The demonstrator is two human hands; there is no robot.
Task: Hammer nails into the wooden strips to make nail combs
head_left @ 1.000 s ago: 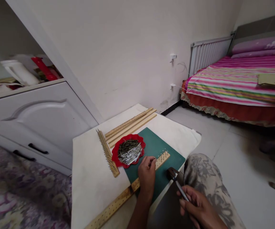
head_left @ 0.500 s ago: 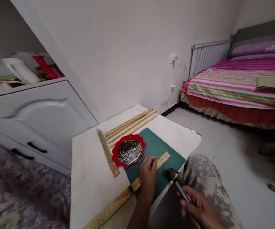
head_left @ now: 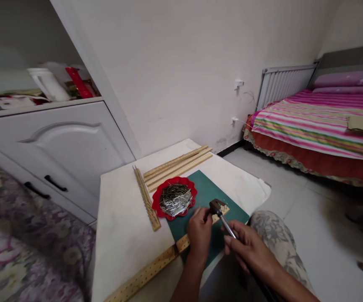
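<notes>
My right hand [head_left: 244,243] is closed around the handle of a claw hammer [head_left: 229,226]. The hammer's head is over a wooden strip, right beside my left fingertips. My left hand [head_left: 199,230] pinches a nail against that wooden strip [head_left: 184,242]; hand and hammer hide most of the nail. Rows of small holes run along the strip, and several nails stand upright near its far end. Under the strip lies a green mat [head_left: 202,186]. Just beyond my left hand, a red scalloped dish [head_left: 156,205] holds a heap of loose nails [head_left: 176,199].
Left of the dish lies a strip bristling with nails [head_left: 146,201]. More wooden strips [head_left: 178,167] rest toward the back of the white-covered table [head_left: 127,251]. My knee [head_left: 275,230] is at the table's right side. A cabinet [head_left: 64,147] stands left, a bed [head_left: 319,121] right.
My right hand has brought the hammer up and leftward, from beside the mat to over the strip at my left fingertips. My left hand keeps its pinch. The whole view has shifted slightly.
</notes>
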